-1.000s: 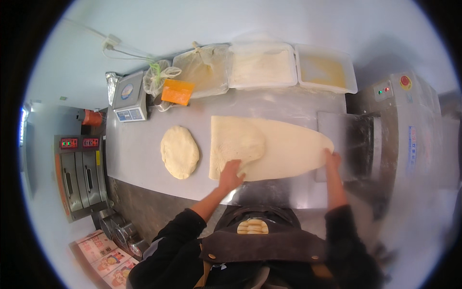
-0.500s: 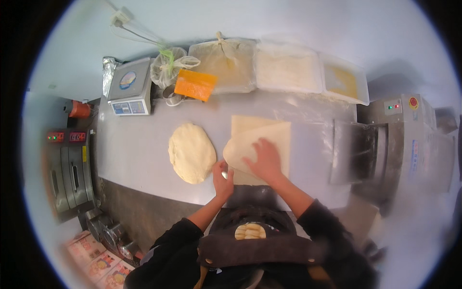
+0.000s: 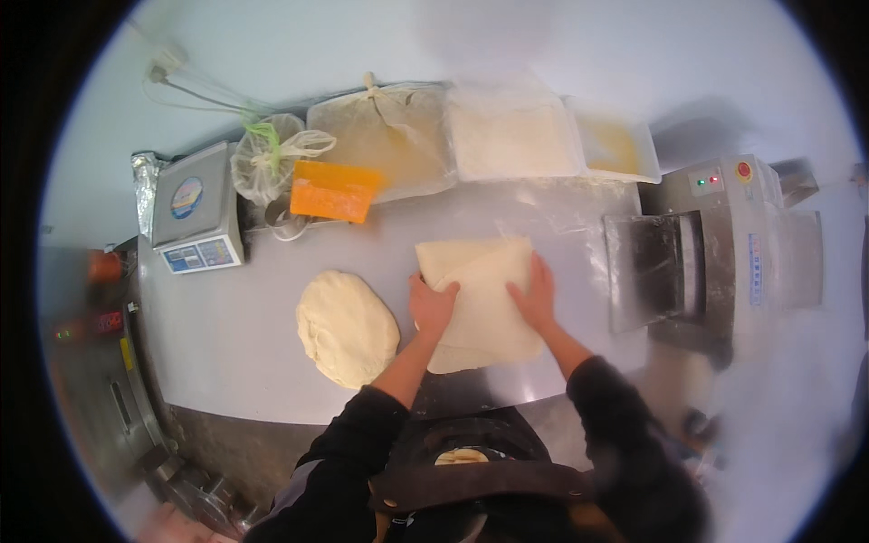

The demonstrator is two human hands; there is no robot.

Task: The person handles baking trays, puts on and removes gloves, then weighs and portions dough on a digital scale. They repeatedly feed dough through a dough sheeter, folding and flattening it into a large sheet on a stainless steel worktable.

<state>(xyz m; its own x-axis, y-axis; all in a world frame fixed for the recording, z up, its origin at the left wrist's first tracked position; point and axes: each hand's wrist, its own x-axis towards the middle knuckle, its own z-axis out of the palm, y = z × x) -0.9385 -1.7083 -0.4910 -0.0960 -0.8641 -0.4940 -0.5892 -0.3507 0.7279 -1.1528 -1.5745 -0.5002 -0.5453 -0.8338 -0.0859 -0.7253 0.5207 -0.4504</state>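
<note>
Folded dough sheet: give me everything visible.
The folded dough sheet is pale cream, smooth and soft-looking, roughly rectangular, with layers overlapping along a slanting edge near its far side. It lies on the metal table, right of the round dough piece and apart from it. The left hand and right hand touch its opposite sides, thumbs on top.

Pale blue wall [image 3: 543,45] behind a long metal table [image 3: 226,335], plug [image 3: 167,63] at upper left, steel machine [image 3: 721,244] at right, brownish floor [image 3: 222,436] at lower left, soft light across the tabletop [image 3: 570,226]

Head-worn wide fisheye view, left of a pair, facing down, metal table [image 3: 226,335] near below
</note>
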